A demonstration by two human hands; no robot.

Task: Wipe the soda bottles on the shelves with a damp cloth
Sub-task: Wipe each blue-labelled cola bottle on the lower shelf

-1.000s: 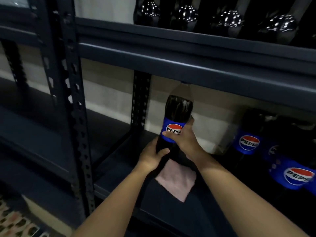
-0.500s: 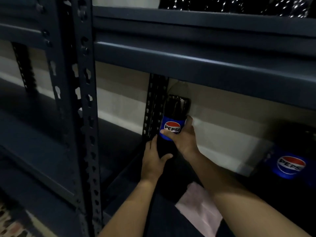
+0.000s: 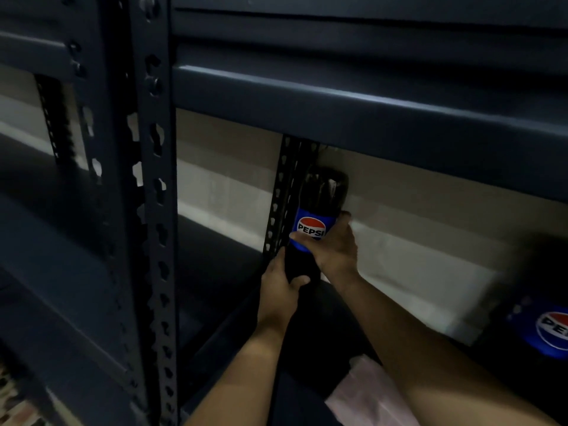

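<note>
dark cola bottle (image 3: pixel 319 216) between both hands

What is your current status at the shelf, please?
Both hands, left and right, grip Pepsi bottle upright at rear post. Pink cloth lies unused on shelf. Nothing blocking.

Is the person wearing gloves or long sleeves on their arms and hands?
No. The left hand and the right hand are both bare, with no gloves. Both forearms are uncovered as far as the picture shows, so no sleeves are in view. I see no watch, bracelet or rings, though the light is dim and small things would be hard to spot.
</note>
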